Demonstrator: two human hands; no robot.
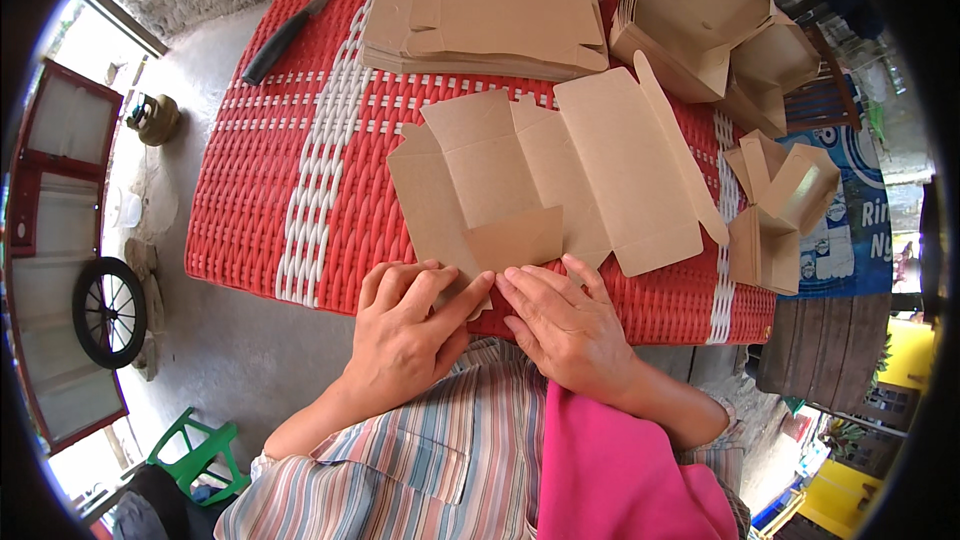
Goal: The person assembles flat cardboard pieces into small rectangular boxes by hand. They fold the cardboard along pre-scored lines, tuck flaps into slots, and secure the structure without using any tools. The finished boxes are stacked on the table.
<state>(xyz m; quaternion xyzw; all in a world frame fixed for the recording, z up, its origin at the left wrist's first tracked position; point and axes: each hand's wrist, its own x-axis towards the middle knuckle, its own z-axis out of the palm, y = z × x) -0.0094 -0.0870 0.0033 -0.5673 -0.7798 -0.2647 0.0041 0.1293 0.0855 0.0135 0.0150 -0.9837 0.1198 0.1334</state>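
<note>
An unfolded cardboard box blank [490, 175] lies on the red and white woven table [250, 200]. One flap [520, 237] along its near side is folded inward and stands up at a slant. My left hand [405, 330] has its bent fingers on the near left edge of the blank. Beside it, my right hand [570, 325] grips the same near edge close to the folded flap, with the two sets of fingertips nearly meeting. The wide panel with a rounded side flap lies flat toward the right.
Behind the blank sits a stack of flat cardboard blanks [490, 5]. A knife with a black handle [280, 48] lies at the far left. Nested open cardboard boxes [690, 15] stand at the far right, with another open box [775, 210] at the right edge.
</note>
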